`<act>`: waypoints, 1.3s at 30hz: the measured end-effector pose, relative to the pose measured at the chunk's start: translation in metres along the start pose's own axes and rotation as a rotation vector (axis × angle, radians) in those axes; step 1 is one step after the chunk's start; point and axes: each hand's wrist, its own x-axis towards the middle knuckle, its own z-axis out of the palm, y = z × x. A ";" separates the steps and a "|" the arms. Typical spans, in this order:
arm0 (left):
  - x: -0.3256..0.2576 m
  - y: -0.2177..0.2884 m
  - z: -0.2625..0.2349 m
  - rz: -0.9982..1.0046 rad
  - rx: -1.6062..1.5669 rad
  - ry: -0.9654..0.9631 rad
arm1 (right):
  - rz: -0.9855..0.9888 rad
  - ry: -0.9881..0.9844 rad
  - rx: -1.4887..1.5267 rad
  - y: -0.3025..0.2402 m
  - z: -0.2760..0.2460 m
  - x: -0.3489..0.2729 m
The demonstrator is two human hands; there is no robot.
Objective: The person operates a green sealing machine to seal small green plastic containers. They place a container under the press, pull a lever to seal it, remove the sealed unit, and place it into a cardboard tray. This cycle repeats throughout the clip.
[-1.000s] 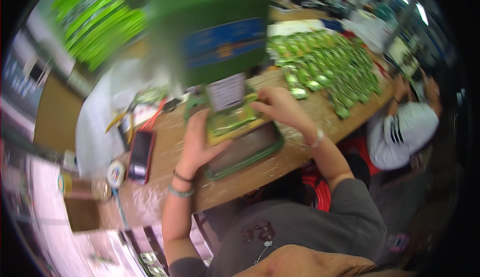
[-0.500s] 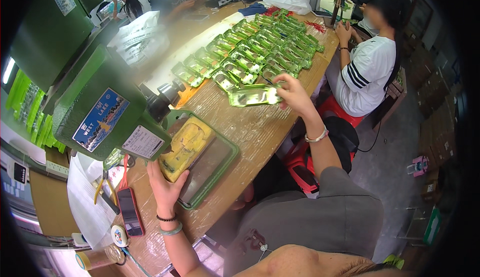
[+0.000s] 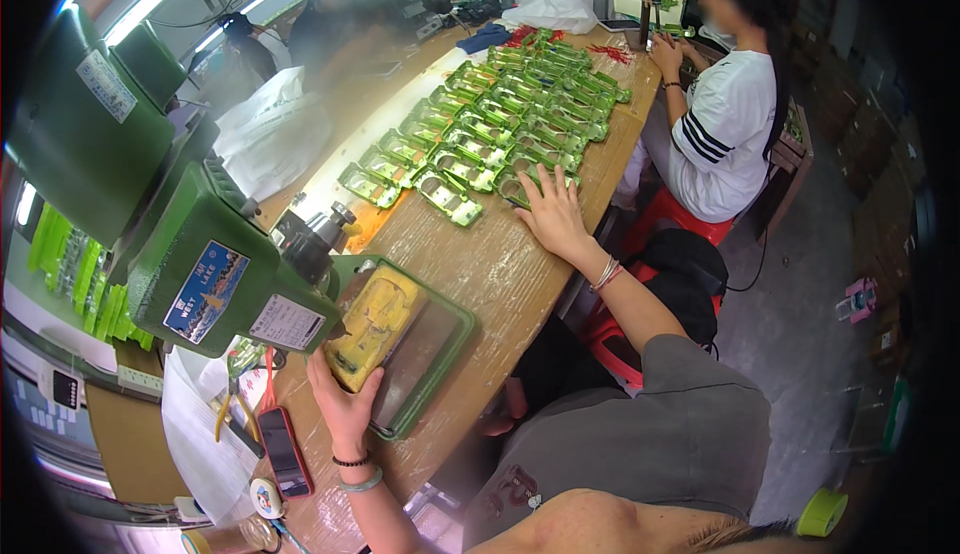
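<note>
Head view: left hand (image 3: 345,404) grips the near end of a yellow moulded part (image 3: 372,326), fingers closed round it, thumb on top. Part lies on a green base plate (image 3: 440,354) under the green bench machine (image 3: 215,279), near the table's front edge. Machine's dark spindle (image 3: 315,239) sits just above and behind the part.

Right hand (image 3: 550,216) is stretched out flat, fingers spread, palm down on the near end of the rows of green moulded parts (image 3: 500,124); fingertips touch the closest pcs, nothing clamped. Parts cover the wooden table (image 3: 490,264) from mid to far right end, laid in tight rows.

Left of the base plate, at the table's front-left corner: red phone (image 3: 284,451) lying flat, yellow-handled pliers (image 3: 228,414) beside it on white paper (image 3: 200,434), small round tin (image 3: 266,499) just below the phone.

Co-worker in white striped shirt (image 3: 725,124) sits at the table's far right end, hands at the edge w/ small green pcs. White plastic bag (image 3: 270,134) lies behind the machine. Green tape roll (image 3: 822,512) on the floor at lower right.
</note>
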 end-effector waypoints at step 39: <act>-0.513 -0.002 -0.083 -1.421 0.284 0.569 | -0.546 0.325 0.513 0.037 -0.018 0.056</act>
